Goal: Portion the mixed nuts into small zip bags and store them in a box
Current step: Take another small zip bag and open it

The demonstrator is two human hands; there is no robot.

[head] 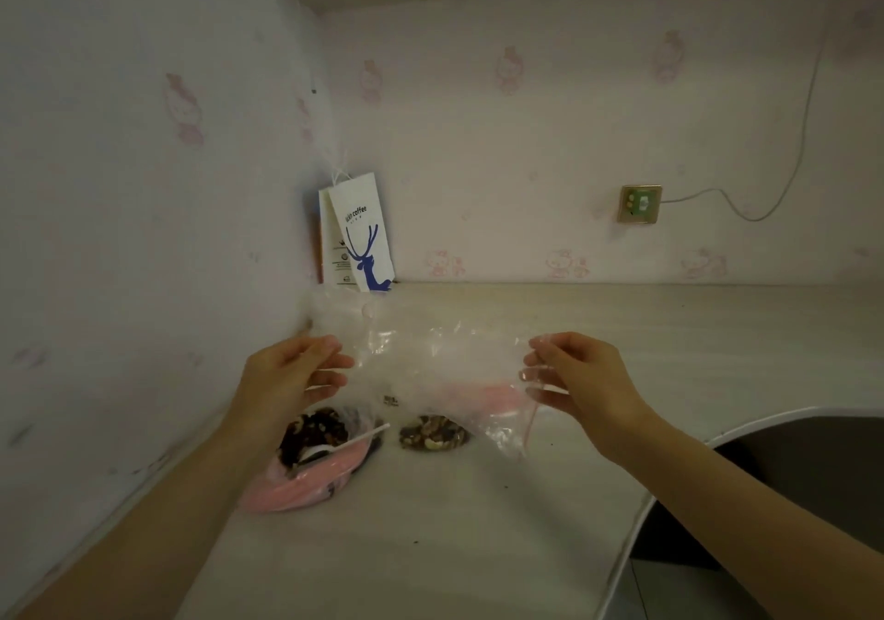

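A clear bag [430, 356] held over the worktop [430, 524].
Left hand [292, 375] and right hand [579, 375] pinch its sides; nuts [433, 433] lie below.

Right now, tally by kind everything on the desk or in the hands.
Clear plastic bag, held by left hand and right hand: 1
Pink pack of nuts: 1
Small bag of nuts: 1
White spoon: 1
Paper coffee bag: 1
Total: 5
A pink shape behind the clear plastic bag is unclear, not counted.
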